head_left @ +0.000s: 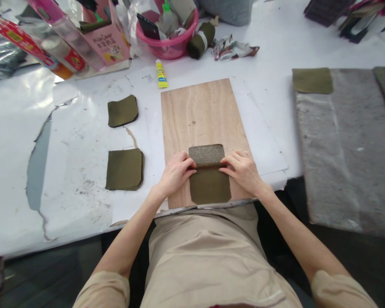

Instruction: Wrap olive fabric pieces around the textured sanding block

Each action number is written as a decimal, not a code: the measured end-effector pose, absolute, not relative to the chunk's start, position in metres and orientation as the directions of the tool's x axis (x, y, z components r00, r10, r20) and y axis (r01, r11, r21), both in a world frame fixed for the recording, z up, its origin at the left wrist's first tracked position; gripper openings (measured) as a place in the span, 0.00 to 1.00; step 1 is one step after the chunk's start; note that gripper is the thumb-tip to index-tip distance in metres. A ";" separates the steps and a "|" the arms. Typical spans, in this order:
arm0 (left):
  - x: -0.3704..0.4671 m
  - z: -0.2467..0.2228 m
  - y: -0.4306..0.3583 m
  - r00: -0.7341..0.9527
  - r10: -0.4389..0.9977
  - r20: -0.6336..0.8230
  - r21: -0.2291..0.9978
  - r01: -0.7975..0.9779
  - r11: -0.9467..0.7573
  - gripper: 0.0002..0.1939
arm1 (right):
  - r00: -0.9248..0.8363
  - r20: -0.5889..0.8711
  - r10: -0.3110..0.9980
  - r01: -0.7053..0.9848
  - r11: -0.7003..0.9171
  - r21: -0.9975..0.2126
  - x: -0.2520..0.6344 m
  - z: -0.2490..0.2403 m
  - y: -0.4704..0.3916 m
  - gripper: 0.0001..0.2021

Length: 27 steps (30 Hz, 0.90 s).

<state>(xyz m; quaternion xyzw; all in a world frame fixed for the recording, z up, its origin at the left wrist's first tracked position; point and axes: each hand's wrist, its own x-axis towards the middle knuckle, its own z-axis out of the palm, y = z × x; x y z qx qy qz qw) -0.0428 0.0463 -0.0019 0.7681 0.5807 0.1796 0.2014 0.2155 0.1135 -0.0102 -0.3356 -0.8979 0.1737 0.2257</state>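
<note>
An olive-green fabric piece lies flat on a wooden board in front of me. Its far part is a rough grey-brown patch, and a crease or seam runs across between the two surfaces. My left hand pinches the left end of that line between thumb and fingers. At the right end, my right hand pinches it in the same way. To the left of the board lie two stacks of olive fabric pieces, a nearer stack and a farther stack.
A yellow glue tube lies beyond the board. Behind it stand a pink basket of tools and a pink box. An olive roll rests beside the basket. At right, a grey felt sheet overhangs the table edge.
</note>
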 end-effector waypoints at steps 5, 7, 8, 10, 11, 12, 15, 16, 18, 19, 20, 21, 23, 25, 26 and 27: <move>-0.044 -0.001 0.049 0.249 0.968 0.034 0.546 0.807 -0.227 0.02 | -0.694 0.295 0.657 0.479 0.726 -0.493 0.190 -0.013 0.107 0.09; -0.045 -0.002 0.049 0.246 0.968 0.042 0.563 0.795 -0.226 0.02 | -0.696 0.311 0.648 0.471 0.738 -0.484 0.179 -0.016 0.104 0.08; -0.046 -0.003 0.048 0.242 0.969 0.049 0.575 0.787 -0.225 0.02 | -0.690 0.317 0.651 0.472 0.737 -0.484 0.175 -0.018 0.103 0.07; -0.047 -0.005 0.047 0.223 0.972 0.072 0.605 0.765 -0.221 0.03 | -0.676 0.328 0.659 0.473 0.731 -0.492 0.170 -0.020 0.101 0.06; -0.047 -0.007 0.046 0.209 0.974 0.087 0.622 0.753 -0.217 0.03 | -0.670 0.335 0.662 0.472 0.729 -0.496 0.169 -0.021 0.100 0.05; -0.047 -0.008 0.045 0.192 0.976 0.106 0.637 0.740 -0.215 0.04 | -0.665 0.341 0.665 0.472 0.727 -0.498 0.168 -0.021 0.100 0.06; -0.048 -0.015 0.041 0.137 0.975 0.173 0.664 0.715 -0.218 0.04 | -0.659 0.348 0.667 0.476 0.728 -0.494 0.169 -0.021 0.099 0.07; -0.048 -0.016 0.040 0.124 0.973 0.195 0.666 0.711 -0.224 0.04 | -0.660 0.349 0.666 0.477 0.729 -0.490 0.170 -0.020 0.099 0.08; -0.048 -0.020 0.038 0.114 0.967 0.229 0.662 0.710 -0.240 0.04 | -0.662 0.347 0.664 0.476 0.731 -0.489 0.170 -0.020 0.098 0.09; -0.048 -0.021 0.037 0.117 0.963 0.243 0.654 0.714 -0.252 0.05 | -0.665 0.345 0.662 0.474 0.731 -0.490 0.171 -0.021 0.098 0.09; -0.048 -0.022 0.036 0.127 0.958 0.256 0.640 0.720 -0.267 0.05 | -0.668 0.343 0.661 0.471 0.732 -0.492 0.171 -0.021 0.098 0.09; -0.048 -0.022 0.036 0.142 0.953 0.269 0.622 0.730 -0.284 0.06 | -0.669 0.343 0.659 0.467 0.732 -0.496 0.172 -0.022 0.098 0.10; -0.049 -0.022 0.035 0.184 0.938 0.295 0.570 0.754 -0.327 0.06 | -0.670 0.342 0.658 0.458 0.730 -0.508 0.173 -0.024 0.098 0.10; -0.049 -0.022 0.034 0.228 0.920 0.320 0.510 0.776 -0.370 0.06 | -0.667 0.344 0.661 0.447 0.724 -0.526 0.173 -0.025 0.098 0.10; -0.049 -0.023 0.033 0.246 0.911 0.330 0.483 0.785 -0.387 0.06 | -0.665 0.343 0.663 0.442 0.720 -0.535 0.173 -0.025 0.098 0.11; -0.049 -0.023 0.033 0.261 0.904 0.339 0.460 0.792 -0.401 0.06 | -0.666 0.341 0.664 0.436 0.717 -0.543 0.174 -0.025 0.099 0.11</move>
